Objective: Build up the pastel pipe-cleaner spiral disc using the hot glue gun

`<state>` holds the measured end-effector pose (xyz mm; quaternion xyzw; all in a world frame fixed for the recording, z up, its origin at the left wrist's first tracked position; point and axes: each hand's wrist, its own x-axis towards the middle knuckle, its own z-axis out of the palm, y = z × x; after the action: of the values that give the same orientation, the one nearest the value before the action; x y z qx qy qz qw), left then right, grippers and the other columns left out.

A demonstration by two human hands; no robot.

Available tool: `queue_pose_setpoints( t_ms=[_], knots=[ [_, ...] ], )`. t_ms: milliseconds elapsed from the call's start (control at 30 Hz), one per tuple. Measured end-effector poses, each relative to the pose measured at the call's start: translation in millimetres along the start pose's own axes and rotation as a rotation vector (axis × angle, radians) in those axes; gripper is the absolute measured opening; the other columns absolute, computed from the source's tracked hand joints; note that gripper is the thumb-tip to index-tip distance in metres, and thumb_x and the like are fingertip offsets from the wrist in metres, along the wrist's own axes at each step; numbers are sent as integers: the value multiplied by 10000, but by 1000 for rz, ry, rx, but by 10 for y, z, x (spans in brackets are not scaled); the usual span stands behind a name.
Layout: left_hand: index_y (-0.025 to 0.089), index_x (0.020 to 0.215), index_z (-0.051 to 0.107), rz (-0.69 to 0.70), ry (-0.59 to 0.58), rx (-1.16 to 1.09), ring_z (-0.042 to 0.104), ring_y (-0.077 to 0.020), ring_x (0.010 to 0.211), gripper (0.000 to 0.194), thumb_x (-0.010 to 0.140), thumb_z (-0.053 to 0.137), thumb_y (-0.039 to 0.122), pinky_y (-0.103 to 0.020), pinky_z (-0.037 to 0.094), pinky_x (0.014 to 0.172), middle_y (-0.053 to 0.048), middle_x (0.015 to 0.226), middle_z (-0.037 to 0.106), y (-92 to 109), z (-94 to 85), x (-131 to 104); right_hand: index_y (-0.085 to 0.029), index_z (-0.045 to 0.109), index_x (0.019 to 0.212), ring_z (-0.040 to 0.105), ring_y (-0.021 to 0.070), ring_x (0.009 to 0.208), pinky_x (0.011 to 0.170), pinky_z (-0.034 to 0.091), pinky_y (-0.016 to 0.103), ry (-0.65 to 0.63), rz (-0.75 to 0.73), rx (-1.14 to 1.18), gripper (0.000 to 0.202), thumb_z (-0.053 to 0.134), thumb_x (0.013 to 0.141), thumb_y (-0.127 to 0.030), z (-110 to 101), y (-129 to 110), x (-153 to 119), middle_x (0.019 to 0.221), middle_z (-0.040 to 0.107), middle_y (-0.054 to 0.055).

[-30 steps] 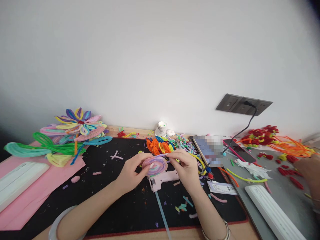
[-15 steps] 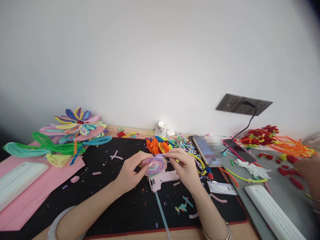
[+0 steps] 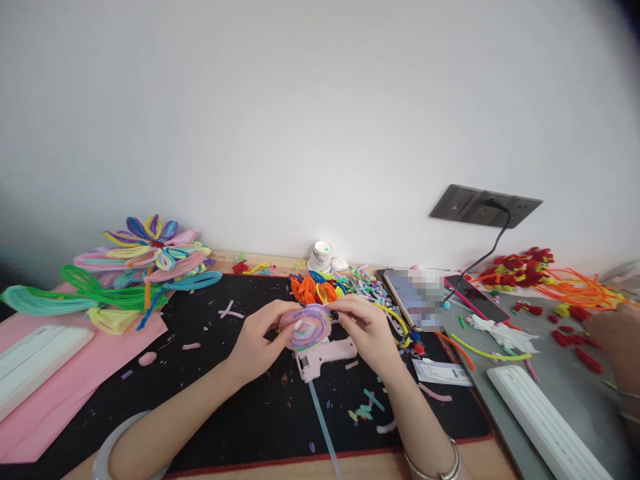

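- Nearest, a black mat's front edge is crossed by the stick of a pink glue gun.
- Just above, a coiled disc is pinched at its left side by the left hand, thumb and fingers closed.
- At its right rim, the right hand is curled; whether anything is gripped cannot be told.
- Near the desk's far edge, a cup is placed.

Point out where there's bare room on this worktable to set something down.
Best patch: the black mat between the left forearm and the translucent glue stick, bare but for small specks. Another: the gray board between the long white case and the red fuzzy pieces. Crowded: orange pipe cleaners and bright scraps between paper cup and touchscreen device.
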<state>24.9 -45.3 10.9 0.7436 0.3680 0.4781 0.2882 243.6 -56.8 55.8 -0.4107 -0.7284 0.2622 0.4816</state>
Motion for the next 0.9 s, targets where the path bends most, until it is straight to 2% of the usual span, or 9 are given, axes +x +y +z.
queue_pose_setpoints(
  t_ms=[300,500,900],
  knots=[
    [204,1093,643,-28,0,-74,690,-199,911,213,895,567,233,-293,576,784,-80,1027,684,-50,15,-18,-252,758,910,635,168,737,663,511,280,24,18,-14,314,561,785,-41,30,-6,-3,864,726,30],
    [204,1091,637,-14,3,-65,684,-192,899,207,899,564,227,-290,572,774,-76,1015,676,-36,15,-13,-260,768,917,672,182,859,773,535,296,32,-6,14,319,562,815,-39,26,9,-10,891,735,36],
    [200,1098,622,18,-17,-7,679,-181,902,200,910,556,220,-278,561,782,-75,1018,676,-37,2,-20,-262,791,903,679,175,817,743,549,286,41,-31,-14,315,562,840,-54,21,4,-9,874,720,54]
  ],
)
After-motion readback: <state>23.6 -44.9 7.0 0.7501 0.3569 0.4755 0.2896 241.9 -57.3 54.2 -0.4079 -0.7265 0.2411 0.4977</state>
